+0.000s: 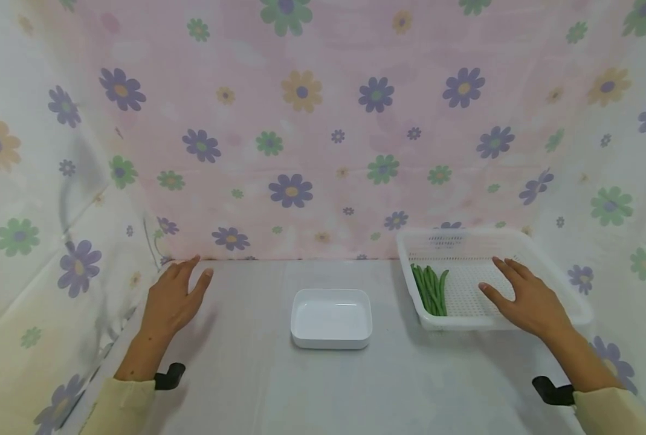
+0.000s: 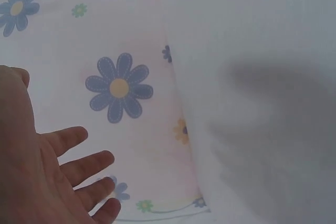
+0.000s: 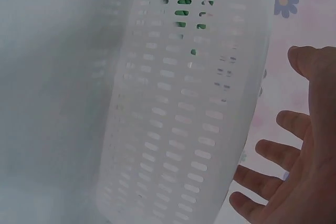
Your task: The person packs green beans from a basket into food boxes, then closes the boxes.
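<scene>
Several green beans (image 1: 430, 290) lie bunched at the left end of a white perforated plastic basket (image 1: 507, 323). My right hand (image 1: 529, 299) hovers over the basket's right part, fingers spread and holding nothing; in the right wrist view the hand (image 3: 294, 150) shows beside the basket's slotted wall (image 3: 173, 108). A small white rectangular dish (image 1: 330, 344) stands in the middle of the table, with nothing in it. To its left, my left hand (image 1: 173, 299) is held above the table, fingers relaxed and apart. The left wrist view shows that hand (image 2: 58, 177) touching nothing.
A white cloth covers the table (image 1: 323, 393). Flower-printed curtain (image 1: 323, 121) hangs behind it and along both sides, close to the left hand and to the basket's right end. A black strap piece (image 1: 170, 376) juts from the left wrist, another (image 1: 551, 391) from the right.
</scene>
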Demonstrator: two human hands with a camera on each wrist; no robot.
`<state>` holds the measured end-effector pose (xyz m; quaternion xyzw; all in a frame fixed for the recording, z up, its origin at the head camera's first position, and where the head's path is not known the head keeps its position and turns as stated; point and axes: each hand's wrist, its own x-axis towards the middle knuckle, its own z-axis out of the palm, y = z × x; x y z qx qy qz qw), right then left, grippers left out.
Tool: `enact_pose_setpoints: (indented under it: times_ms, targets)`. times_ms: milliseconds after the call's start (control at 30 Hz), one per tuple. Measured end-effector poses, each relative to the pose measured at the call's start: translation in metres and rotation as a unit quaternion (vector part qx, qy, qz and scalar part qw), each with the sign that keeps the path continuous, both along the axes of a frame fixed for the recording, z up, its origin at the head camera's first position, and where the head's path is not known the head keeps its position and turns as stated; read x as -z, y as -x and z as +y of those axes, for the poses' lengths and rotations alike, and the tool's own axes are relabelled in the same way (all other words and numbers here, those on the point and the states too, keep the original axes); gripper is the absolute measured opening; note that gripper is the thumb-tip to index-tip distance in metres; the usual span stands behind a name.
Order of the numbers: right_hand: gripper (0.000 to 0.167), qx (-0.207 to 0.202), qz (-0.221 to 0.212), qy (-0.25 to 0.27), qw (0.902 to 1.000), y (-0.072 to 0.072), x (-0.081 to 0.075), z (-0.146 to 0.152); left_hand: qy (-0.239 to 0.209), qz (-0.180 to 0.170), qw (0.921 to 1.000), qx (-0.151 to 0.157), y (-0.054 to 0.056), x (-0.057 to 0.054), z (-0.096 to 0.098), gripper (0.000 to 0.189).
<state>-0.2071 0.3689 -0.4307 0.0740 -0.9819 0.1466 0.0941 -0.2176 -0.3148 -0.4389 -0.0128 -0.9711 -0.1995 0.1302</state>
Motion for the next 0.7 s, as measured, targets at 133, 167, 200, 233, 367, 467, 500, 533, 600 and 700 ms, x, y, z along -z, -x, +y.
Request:
enact_pose_setpoints:
  times_ms: [133,167,200,233,367,467,500,533,600,700]
  targets:
    - [0.079,-0.003,-0.008,0.005,0.9999,0.0,-0.007,0.002,-0.032,-0.002,0.9995,0.006,-0.003,0.004,0.007,0.075]
    - [0.078,-0.006,-0.011,0.007,0.9999,0.0,-0.008,0.003,-0.041,0.0,0.9991,0.008,-0.003,0.005,0.01,0.074]
    - [0.077,-0.008,-0.013,0.01,0.9998,0.001,-0.01,0.003,-0.052,0.001,0.9986,0.01,-0.004,0.007,0.012,0.073]
    - [0.077,-0.009,-0.017,0.014,0.9997,0.0,-0.012,0.004,-0.062,0.0,0.998,0.013,-0.005,0.008,0.016,0.072]
    - [0.074,-0.016,-0.021,0.02,0.9994,0.0,-0.018,0.005,-0.094,-0.007,0.9953,0.022,-0.007,0.011,0.031,0.071]
    - [0.073,-0.021,-0.03,0.015,0.9992,0.001,-0.024,0.003,-0.115,-0.02,0.9928,0.03,-0.009,0.012,0.043,0.072]
    - [0.073,-0.021,-0.035,0.012,0.9991,0.001,-0.025,0.002,-0.122,-0.024,0.9917,0.033,-0.009,0.013,0.046,0.071]
    - [0.073,-0.023,-0.039,0.009,0.9989,0.002,-0.026,0.001,-0.128,-0.029,0.9907,0.036,-0.009,0.014,0.049,0.071]
    - [0.073,-0.026,-0.046,0.001,0.9986,0.005,-0.028,-0.001,-0.14,-0.039,0.9885,0.04,-0.01,0.017,0.056,0.071]
    - [0.072,-0.032,-0.052,-0.014,0.998,0.01,-0.029,-0.004,-0.153,-0.055,0.9859,0.042,-0.012,0.023,0.068,0.07]
